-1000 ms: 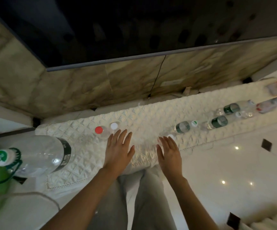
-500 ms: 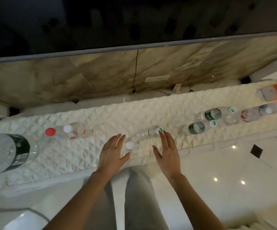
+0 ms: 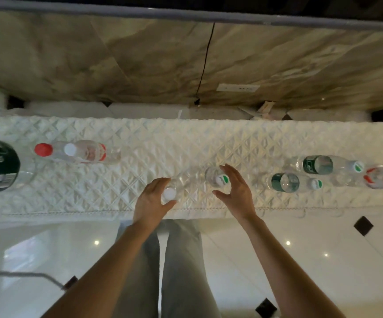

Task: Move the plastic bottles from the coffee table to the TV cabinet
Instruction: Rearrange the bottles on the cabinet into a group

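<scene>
While both clear bottles stand upright on the quilted cloth (image 3: 185, 138), the left hand (image 3: 150, 201) curls around the white-capped bottle (image 3: 169, 193); right hand (image 3: 235, 191) fingers spread beside the green-capped bottle (image 3: 218, 177).

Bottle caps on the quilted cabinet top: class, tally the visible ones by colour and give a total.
Red caps: 1
Plain white caps: 2
White caps with green logo: 3
Total: 6
</scene>
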Demonstrator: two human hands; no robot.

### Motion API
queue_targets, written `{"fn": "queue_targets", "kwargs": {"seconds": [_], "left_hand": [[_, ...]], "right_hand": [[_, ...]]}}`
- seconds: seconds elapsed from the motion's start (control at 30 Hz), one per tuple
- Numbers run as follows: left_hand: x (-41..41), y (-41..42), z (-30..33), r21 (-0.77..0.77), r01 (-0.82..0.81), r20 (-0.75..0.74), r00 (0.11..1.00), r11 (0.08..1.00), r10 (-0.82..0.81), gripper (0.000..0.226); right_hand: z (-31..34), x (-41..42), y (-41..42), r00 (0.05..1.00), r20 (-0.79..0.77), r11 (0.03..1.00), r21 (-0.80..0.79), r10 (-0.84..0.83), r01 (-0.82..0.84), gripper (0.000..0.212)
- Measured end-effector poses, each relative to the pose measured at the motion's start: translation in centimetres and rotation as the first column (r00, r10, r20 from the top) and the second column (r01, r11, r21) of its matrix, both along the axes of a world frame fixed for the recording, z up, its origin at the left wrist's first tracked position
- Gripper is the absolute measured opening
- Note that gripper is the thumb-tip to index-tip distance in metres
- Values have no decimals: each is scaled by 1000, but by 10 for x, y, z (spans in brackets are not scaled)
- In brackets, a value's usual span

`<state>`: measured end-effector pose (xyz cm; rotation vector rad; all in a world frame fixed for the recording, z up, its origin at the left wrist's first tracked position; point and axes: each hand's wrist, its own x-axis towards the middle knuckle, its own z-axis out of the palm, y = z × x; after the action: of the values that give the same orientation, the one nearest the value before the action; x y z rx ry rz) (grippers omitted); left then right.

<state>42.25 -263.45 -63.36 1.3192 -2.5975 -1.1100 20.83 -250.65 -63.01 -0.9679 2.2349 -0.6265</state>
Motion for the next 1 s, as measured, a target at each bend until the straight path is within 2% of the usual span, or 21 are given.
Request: {"fn": "queue_targets", "kwargs": {"seconds": [0.23,0.43,0.73,1.0], "left_hand": [[2,5,-9,24,-15,-73,997,1000,16,67],[5,-7,2,14,-52,-89,995,999,53,66],[38,-59,52,-129,-2,-90,996,992,-10,69],[65,-128,90,-271,127,-161,971,954,-175,69]], "right_hand": [[-6,-8,-11,1000,-22,999,-46,22,-23,58],[10,-2,-15,998,-25,997,-45,-57,55,56],[73,43,-51,995,-55,994,-87,-78,73,59],[102,106,-101,971,-141,976,-130,-191,173,60]]}}
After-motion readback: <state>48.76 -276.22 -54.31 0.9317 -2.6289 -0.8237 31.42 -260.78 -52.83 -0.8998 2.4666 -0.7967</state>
